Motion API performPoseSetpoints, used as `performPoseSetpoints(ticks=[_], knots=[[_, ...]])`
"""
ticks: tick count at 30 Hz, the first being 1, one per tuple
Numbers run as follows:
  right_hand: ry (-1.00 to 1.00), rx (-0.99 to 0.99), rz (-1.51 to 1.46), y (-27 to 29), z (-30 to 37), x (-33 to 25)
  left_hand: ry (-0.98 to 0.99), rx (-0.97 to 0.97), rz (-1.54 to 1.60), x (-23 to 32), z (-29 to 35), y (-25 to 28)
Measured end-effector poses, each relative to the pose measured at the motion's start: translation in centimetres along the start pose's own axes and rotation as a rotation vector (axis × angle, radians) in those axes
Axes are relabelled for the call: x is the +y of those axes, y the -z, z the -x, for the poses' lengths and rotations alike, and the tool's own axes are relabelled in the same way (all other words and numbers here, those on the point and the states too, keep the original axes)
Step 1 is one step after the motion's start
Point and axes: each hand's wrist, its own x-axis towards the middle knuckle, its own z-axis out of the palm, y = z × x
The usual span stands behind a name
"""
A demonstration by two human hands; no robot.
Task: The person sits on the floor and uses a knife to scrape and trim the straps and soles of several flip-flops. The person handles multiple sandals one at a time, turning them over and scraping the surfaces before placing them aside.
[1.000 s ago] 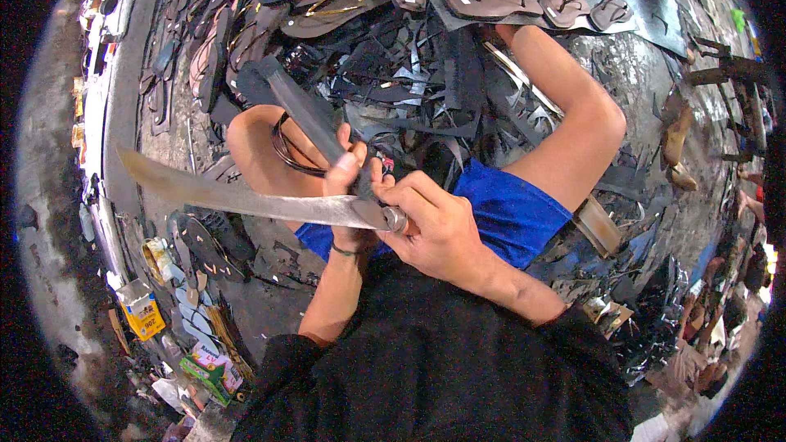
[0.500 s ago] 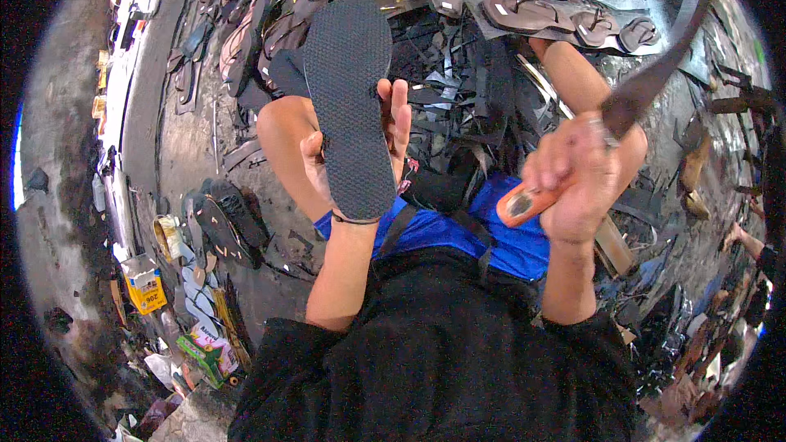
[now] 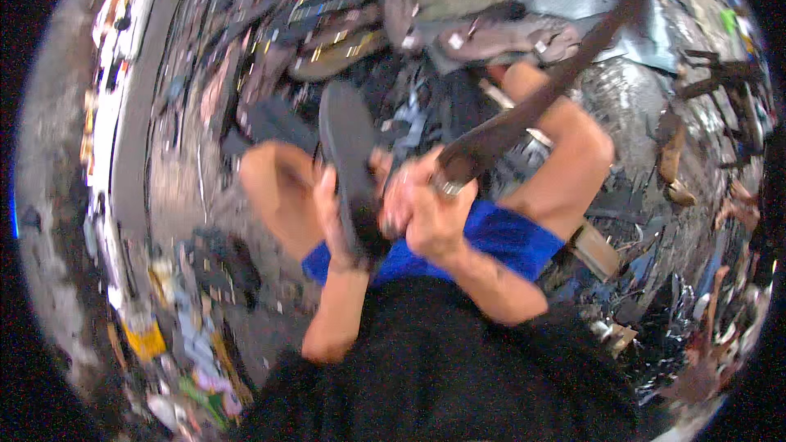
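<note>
A black sandal sole stands tilted in front of my lap, turned partly edge-on. Wrapped around its near part, my left hand grips it with the thumb along the left side. My right hand is closed beside the sole's right side, around the handle end of a large knife. Its long dark blade slants up and away to the far right. Motion blurs both hands, and I cannot tell whether the right fingers touch the sole.
Brown sandals lie beyond my knees, with more dark footwear at the far left. Black scraps litter the floor between my legs. A yellow box is at the lower left. Another person's hand shows at the right edge.
My right hand has swung left with the knife, from over my right thigh to beside the sole. The sole has turned from face-up to nearly edge-on, and the view has shifted and blurred.
</note>
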Motion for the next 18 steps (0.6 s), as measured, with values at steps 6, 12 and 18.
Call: performPoseSetpoints(ticks=[6,12,18], knots=[[-0.068,0.215,-0.041,4.5,-2.7,-5.3,-0.311,0.293,-0.564,7.1,-8.5,-8.8],[-0.049,0.487,0.042,10.7,-2.1,-7.0,0.214,0.129,-0.19,-7.5,-16.7,-2.0],[-0.33,0.498,0.223,12.6,1.9,-5.5,0.453,0.048,-0.295,-19.7,-28.4,-1.4]])
